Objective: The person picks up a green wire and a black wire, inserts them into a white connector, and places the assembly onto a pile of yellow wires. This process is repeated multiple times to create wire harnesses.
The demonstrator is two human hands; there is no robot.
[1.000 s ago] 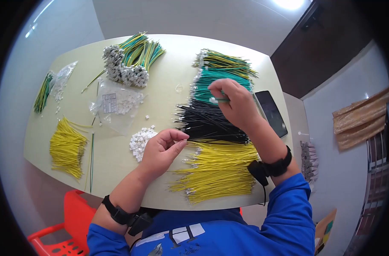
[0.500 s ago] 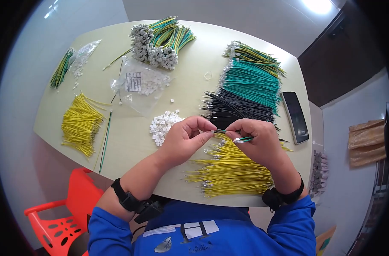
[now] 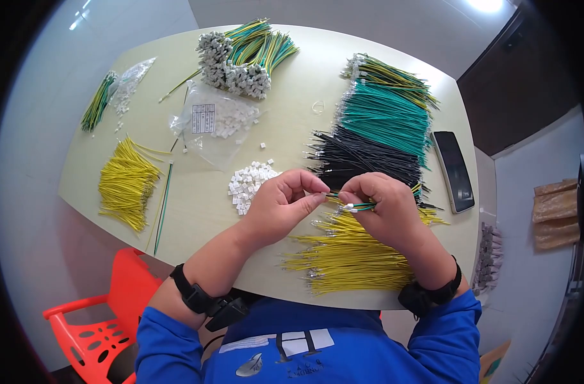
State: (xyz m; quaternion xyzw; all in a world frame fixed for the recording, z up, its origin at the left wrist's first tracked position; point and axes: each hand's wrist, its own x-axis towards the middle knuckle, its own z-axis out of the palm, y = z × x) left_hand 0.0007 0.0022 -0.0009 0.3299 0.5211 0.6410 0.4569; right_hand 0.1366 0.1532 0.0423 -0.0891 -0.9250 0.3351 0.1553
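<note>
Thumb and forefinger of my left hand (image 3: 287,203) pinch what looks like a small white connector housing, mostly covered by the fingertips. Close beside it, my right hand (image 3: 389,203) is closed on thin wires (image 3: 367,207), green and dark ones showing, with white connectors (image 3: 350,208) sticking out below the thumb. A short stretch of wire spans the gap between both fingertips. Loose white connector housings (image 3: 246,185) are heaped left of my left hand. Under and below my hands lie many yellow wires (image 3: 356,256) with metal-tipped ends.
Black wires (image 3: 369,157), green wires (image 3: 385,115) and finished-looking bundles (image 3: 241,61) lie farther back. A phone (image 3: 453,171) is at the right edge. On the left are a clear bag (image 3: 209,144) of housings and another yellow wire pile (image 3: 129,185). A red chair (image 3: 129,288) stands lower left.
The whole view has shifted slightly. My hands stay together, fingertips meeting at the wire; the connectors under my right thumb have turned a little, and more yellow wire shows between the hands.
</note>
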